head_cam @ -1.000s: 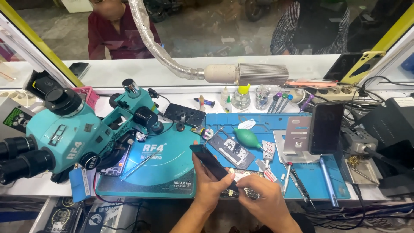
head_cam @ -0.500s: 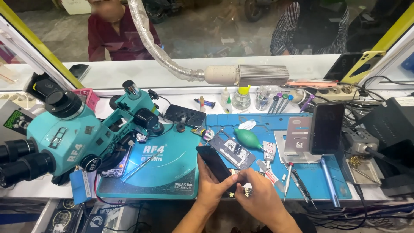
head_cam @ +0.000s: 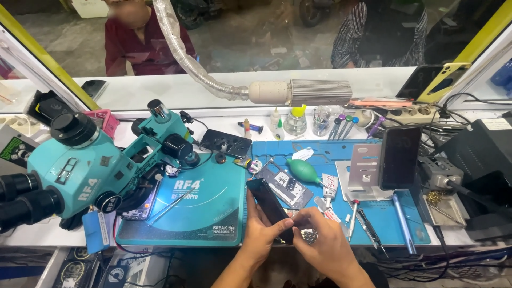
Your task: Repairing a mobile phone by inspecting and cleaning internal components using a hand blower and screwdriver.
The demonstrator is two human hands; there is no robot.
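Note:
A black smartphone (head_cam: 268,203) lies tilted over the near edge of the blue work mat (head_cam: 389,218). My left hand (head_cam: 260,231) grips its lower left side. My right hand (head_cam: 323,244) touches the phone's lower end with thumb and fingers pinched; something small may be between them, but I cannot make it out. Small metal parts (head_cam: 309,235) lie just under my right fingers.
A teal microscope (head_cam: 90,170) stands at the left over a teal mat (head_cam: 208,208). A green air blower (head_cam: 304,170), an opened phone frame (head_cam: 288,188), tweezers and screwdrivers (head_cam: 368,226), and a propped phone on a stand (head_cam: 399,157) fill the mat. Two people stand behind the glass.
Both hands have slid slightly to the right and nearer the table edge with the phone. My right hand has closed in on the phone's lower end.

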